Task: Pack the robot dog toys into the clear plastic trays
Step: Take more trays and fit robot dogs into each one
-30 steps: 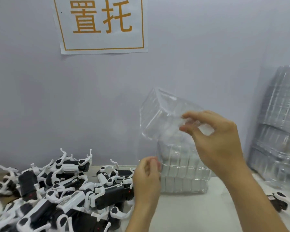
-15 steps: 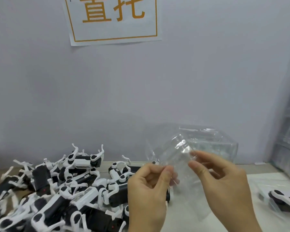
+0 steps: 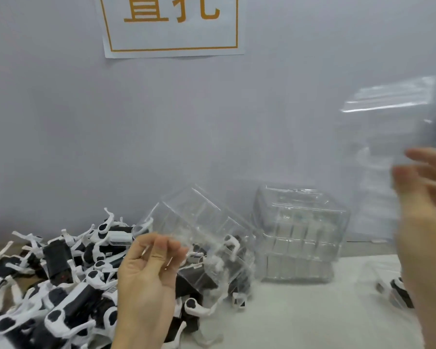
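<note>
A heap of black-and-white robot dog toys (image 3: 61, 278) covers the table's left side. My left hand (image 3: 149, 278) pinches the near edge of a clear plastic tray (image 3: 202, 238), held tilted above the heap. My right hand (image 3: 428, 222) is blurred at the right edge, fingers curled on a second clear tray (image 3: 393, 127) raised high. A stack of nested clear trays (image 3: 300, 235) stands against the wall between the hands.
One robot dog (image 3: 398, 293) lies on the white table at the right, partly behind my right wrist. A paper sign with orange characters (image 3: 171, 23) hangs on the grey wall. The white table surface (image 3: 300, 318) spreads in front of the stack.
The two hands, together on the clear trays before, have pulled apart: the right hand swung up and right with one tray, the left keeps another over the heap.
</note>
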`<state>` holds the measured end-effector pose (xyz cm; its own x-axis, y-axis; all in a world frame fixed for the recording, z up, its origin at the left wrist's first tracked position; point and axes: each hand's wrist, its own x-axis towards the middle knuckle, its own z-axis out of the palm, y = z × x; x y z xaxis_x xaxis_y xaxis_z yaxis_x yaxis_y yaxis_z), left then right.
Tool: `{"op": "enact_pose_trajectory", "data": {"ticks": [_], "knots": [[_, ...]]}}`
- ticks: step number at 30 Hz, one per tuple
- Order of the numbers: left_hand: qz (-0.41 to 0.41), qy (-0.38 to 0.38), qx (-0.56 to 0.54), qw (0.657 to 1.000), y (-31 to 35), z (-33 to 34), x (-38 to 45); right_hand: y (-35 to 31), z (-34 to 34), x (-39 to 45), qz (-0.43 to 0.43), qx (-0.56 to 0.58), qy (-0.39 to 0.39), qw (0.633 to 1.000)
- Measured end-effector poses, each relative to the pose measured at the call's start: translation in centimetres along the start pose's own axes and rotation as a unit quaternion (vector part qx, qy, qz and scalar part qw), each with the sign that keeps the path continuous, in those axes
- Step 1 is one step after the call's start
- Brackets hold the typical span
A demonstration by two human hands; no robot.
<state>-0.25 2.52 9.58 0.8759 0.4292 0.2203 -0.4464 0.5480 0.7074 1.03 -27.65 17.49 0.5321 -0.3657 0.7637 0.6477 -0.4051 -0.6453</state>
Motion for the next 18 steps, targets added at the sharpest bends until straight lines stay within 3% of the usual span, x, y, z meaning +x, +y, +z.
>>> {"op": "enact_pose_trajectory", "data": {"ticks": [2,4,7,9,11,13,15,17,18], "knots": [[-0.009,0.004,-0.039,0.999,-0.3,0.0,0.1,-0.9,3.4,1.5,-0.075,-0.019,0.039,0.996],[-0.019,0.003,-0.078,0.997,-0.4,0.1,0.3,-1.2,6.3,3.3,-0.114,-0.083,-0.034,0.989],[-0.029,0.0,-0.109,0.994,-0.6,0.1,0.3,1.3,9.1,5.6,-0.066,-0.188,-0.17,0.965],[-0.031,0.004,-0.116,0.993,-0.8,0.2,0.3,3.0,10.2,5.1,-0.019,-0.287,-0.252,0.924],[-0.033,0.005,-0.124,0.992,-1.0,0.4,0.2,4.4,10.6,4.0,-0.006,-0.339,-0.285,0.896],[-0.035,0.005,-0.133,0.991,-1.1,0.5,0.3,4.5,10.1,2.5,-0.04,-0.307,-0.232,0.922],[-0.036,-0.002,-0.14,0.99,-1.2,0.6,0.3,3.6,9.3,0.6,-0.057,-0.203,-0.143,0.967],[-0.037,-0.014,-0.143,0.989,-1.3,0.9,0.1,2.5,8.3,-1.6,0.056,-0.063,-0.134,0.987],[-0.041,-0.024,-0.147,0.988,-1.5,1.0,0.0,1.8,7.8,-2.8,0.145,0.021,-0.161,0.976]]}}
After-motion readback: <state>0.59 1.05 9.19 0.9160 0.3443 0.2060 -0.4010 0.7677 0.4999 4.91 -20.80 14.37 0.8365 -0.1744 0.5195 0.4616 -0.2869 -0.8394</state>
